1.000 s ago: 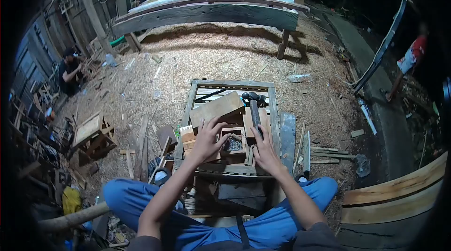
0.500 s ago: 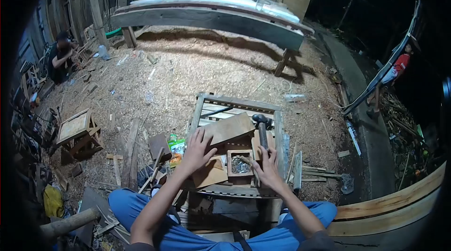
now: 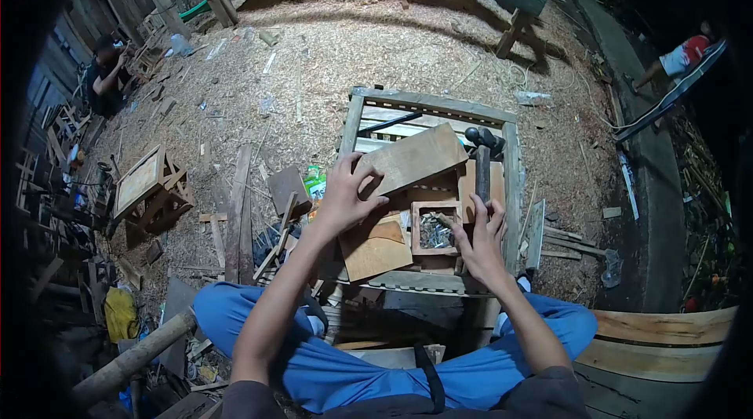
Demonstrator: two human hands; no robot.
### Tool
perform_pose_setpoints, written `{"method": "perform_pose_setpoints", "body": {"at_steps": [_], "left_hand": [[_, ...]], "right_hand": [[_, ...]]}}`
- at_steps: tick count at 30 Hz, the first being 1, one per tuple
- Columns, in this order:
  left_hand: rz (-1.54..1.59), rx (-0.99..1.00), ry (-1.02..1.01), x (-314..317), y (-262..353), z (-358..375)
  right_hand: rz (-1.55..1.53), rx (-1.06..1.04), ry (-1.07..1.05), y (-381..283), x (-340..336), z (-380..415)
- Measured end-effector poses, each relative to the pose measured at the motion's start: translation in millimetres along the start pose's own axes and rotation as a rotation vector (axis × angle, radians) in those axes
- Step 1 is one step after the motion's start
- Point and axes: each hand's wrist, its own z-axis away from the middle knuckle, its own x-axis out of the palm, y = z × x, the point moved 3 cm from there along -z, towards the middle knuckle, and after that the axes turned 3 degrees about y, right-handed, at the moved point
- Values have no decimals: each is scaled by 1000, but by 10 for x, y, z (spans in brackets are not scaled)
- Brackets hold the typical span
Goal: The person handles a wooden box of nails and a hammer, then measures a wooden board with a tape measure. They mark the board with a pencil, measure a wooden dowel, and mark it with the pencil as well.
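The person sits with knees spread in blue trousers, so that a slatted wooden frame (image 3: 510,183) serving as a tabletop stands between the legs and within reach of both arms. The left hand (image 3: 345,199) rests on the near end of a flat wooden board (image 3: 414,158), which lies tilted across the frame's slats; the fingers curl over its edge and appear to be gripping it, probably to steady or shift the piece. Under that hand lies a second, more orange plank (image 3: 375,250), flat on the frame. The right hand (image 3: 480,240) sits at the lower end of a hammer handle (image 3: 482,172), its fingers half-closed around it, though how firmly they clasp it cannot be told; the hammer's dark head (image 3: 485,138) lies toward the far rail, so the tool rests lengthwise along the frame's right side. Between the two hands stands a small open wooden box (image 3: 433,229) holding what look like nails, placed centrally where either hand can dip into it. Sawdust (image 3: 376,50) covers the ground all around, and offcuts lie scattered to the left, near a low wooden stool (image 3: 145,183). Another person (image 3: 106,74) crouches at the far left, well apart.
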Motion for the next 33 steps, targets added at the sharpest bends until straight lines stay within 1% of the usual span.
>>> {"method": "perform_pose_setpoints", "body": {"at_steps": [1, 3, 5, 8, 11, 13, 15, 17, 19, 20, 21, 23, 25, 27, 28, 29, 33], "left_hand": [[47, -2, -6, -13, 20, -3], [33, -1, -3, -11, 36, 19], [71, 9, 29, 15, 10, 59], [23, 20, 29, 8, 32, 111], [40, -5, 0, -13, 134, 226], [29, 12, 16, -24, 205, 310], [30, -11, -51, -59, 249, 368], [-5, 20, -25, -70, 277, 382], [-28, 6, -57, -74, 309, 316], [6, 3, -111, -75, 315, 252], [-2, 4, -117, -104, 345, 200], [-8, -39, -200, -117, 379, 124], [-62, -54, -223, -112, 407, 115], [-33, 15, -119, -101, 420, 137], [-23, -49, -156, -92, 413, 133], [-22, -49, -149, -98, 426, 141], [-28, 40, -112, -151, 505, 191]], "right_hand": [[-5, 4, -1, 5, -28, -9], [-109, 26, -13, 17, -72, -37], [-97, 27, -21, 39, -61, -26], [-51, 2, 7, -32, -81, -35], [-86, -11, 14, -26, -75, -35], [-86, -43, 38, -47, -105, -35], [-95, -9, 14, -36, -92, -40], [-114, -19, 30, -40, -75, -38], [-129, -22, 39, -28, -79, -10], [-146, -28, 50, -19, -85, -12], [-165, -32, 60, -27, -91, -16], [-152, -34, 80, -33, -95, -15], [-142, -46, 89, -55, -118, -7], [-120, -46, 81, -66, -128, 37], [-132, -50, 81, -62, -132, 42], [-145, -54, 86, -62, -142, 30], [-207, -37, 63, -87, -235, 36]]}}
